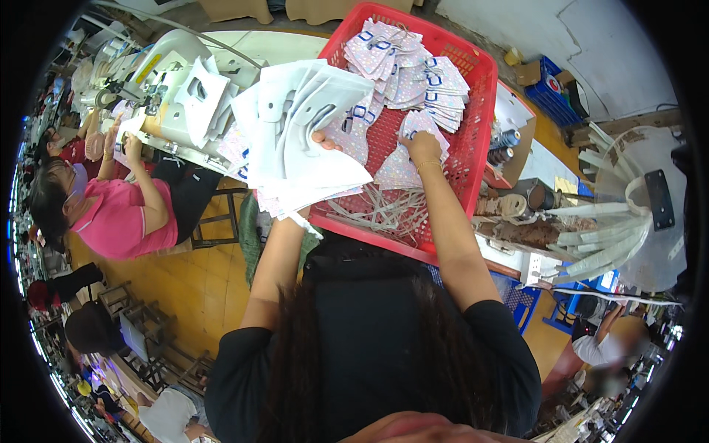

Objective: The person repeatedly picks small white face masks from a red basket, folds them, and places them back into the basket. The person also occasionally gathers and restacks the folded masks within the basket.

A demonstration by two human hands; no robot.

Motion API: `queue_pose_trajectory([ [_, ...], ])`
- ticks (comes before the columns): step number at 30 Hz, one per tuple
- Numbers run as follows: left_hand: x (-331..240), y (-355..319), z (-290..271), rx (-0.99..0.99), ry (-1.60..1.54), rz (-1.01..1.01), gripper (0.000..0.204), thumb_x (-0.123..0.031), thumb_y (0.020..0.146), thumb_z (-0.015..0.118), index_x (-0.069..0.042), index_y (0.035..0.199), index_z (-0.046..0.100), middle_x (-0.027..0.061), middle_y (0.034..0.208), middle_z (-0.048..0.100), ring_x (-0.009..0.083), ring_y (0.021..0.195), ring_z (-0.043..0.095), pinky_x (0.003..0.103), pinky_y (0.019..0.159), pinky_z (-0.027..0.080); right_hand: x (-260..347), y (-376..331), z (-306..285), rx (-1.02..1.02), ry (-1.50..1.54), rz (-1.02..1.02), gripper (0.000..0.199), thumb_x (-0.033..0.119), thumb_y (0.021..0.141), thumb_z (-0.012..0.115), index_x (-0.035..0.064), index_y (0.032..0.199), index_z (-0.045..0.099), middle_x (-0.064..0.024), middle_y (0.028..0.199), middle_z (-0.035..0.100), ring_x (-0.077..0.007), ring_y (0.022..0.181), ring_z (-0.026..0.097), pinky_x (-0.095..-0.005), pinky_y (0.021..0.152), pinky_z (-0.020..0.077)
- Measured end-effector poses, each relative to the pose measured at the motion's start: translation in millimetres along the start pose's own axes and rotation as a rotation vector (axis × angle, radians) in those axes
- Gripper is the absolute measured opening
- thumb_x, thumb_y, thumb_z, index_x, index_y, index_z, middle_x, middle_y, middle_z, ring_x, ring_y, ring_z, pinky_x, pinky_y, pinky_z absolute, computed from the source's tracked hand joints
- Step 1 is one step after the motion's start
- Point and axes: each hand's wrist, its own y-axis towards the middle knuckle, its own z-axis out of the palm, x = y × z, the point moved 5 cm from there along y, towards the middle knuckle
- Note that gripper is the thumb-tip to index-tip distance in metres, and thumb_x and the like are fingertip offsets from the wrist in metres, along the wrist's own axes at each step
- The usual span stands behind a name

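My left hand (323, 140) holds up a thick fanned stack of white cut fabric pieces (306, 133) over the left rim of a red plastic basket (473, 111). My right hand (422, 146) reaches into the basket and presses on a pile of pink patterned fabric pieces (402, 168). More patterned pieces with blue marks (410, 70) are heaped at the basket's far end. Pale straps (380, 210) lie loose on the basket's near floor. My dark hair and black shirt fill the lower middle of the view.
A person in a pink shirt (122, 218) sits at a white sewing machine (173, 70) on the left. A fan (635, 214) and thread spools (506, 148) stand right of the basket. Wooden stools (140, 317) and other workers are on the yellow floor below.
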Motion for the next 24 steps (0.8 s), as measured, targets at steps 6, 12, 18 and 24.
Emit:
queue_pose_trajectory([
  [6, 1.0, 0.1, 6.4, -0.013, 0.027, 0.016, 0.051, -0.037, 0.093, 0.045, -0.004, 0.132, 0.042, 0.0127, 0.106, 0.052, 0.0229, 0.089, 0.051, 0.044, 0.099, 0.038, -28.2, 10.9, 17.9, 0.316, 0.397, 0.262, 0.04, 0.029, 0.076, 0.065, -0.0092, 0.089, 0.058, -0.0186, 0.069, 0.066, -0.0294, 0.056, 0.066, -0.0362, 0.06, 0.0554],
  [12, 2.0, 4.6, 12.1, 0.003, 0.021, 0.018, 0.053, -0.036, 0.093, 0.045, -0.004, 0.134, 0.04, 0.0142, 0.113, 0.052, 0.0232, 0.089, 0.052, 0.044, 0.099, 0.038, -35.2, -4.7, -51.8, 0.096, 0.151, 0.275, 0.037, 0.015, 0.08, 0.054, -0.0098, 0.107, 0.048, -0.0299, 0.095, 0.064, -0.0391, 0.088, 0.066, -0.0439, 0.077, 0.0532],
  [18, 0.4, 5.7, 21.9, 0.01, 0.046, 0.027, 0.055, -0.036, 0.093, 0.046, -0.003, 0.135, 0.039, 0.0157, 0.12, 0.052, 0.0235, 0.089, 0.052, 0.043, 0.099, 0.038, -28.8, -40.5, -176.0, -0.025, 0.461, 0.101, 0.02, 0.003, 0.088, 0.045, -0.0044, 0.105, 0.052, -0.0188, 0.086, 0.067, -0.0221, 0.072, 0.067, -0.034, 0.063, 0.0525],
  [24, 4.7, 5.3, 28.8, 0.018, 0.063, 0.026, 0.056, -0.036, 0.093, 0.046, -0.002, 0.137, 0.038, 0.017, 0.125, 0.053, 0.0238, 0.089, 0.052, 0.043, 0.099, 0.038, 58.0, -82.3, -205.1, 0.268, 1.925, -0.176, 0.041, 0.009, 0.088, 0.062, 0.0071, 0.122, 0.039, -0.0104, 0.092, 0.063, -0.0193, 0.074, 0.065, -0.0339, 0.07, 0.0576],
])
